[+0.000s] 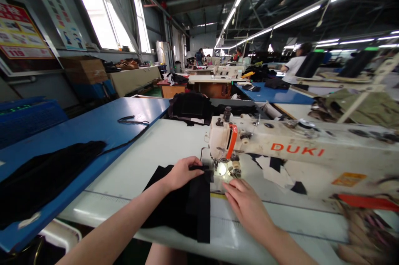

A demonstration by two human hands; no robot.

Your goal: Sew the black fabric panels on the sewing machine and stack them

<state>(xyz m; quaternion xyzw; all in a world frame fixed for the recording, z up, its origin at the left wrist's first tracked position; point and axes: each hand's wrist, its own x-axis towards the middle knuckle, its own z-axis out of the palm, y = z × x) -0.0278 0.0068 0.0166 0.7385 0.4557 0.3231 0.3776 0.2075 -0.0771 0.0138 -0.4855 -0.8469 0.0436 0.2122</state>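
A piece of black fabric (182,202) lies on the pale bed of the sewing machine (258,136), its lower end hanging over the front edge. My left hand (185,171) pinches its upper edge between thumb and fingers, just left of the needle area. The lit needle plate (222,169) shows beneath the machine head. My right hand (245,200) is beside the presser foot, to the right of the fabric and apart from it. Its fingers are curled together near a small dark metal part; whether they hold something is hidden.
A blue table (124,109) adjoins on the left, bearing a black cloth heap (52,167) and a dark strip (134,121). More black fabric (190,107) lies behind the machine. White and black scraps (276,169) sit under its arm. Several people work farther back.
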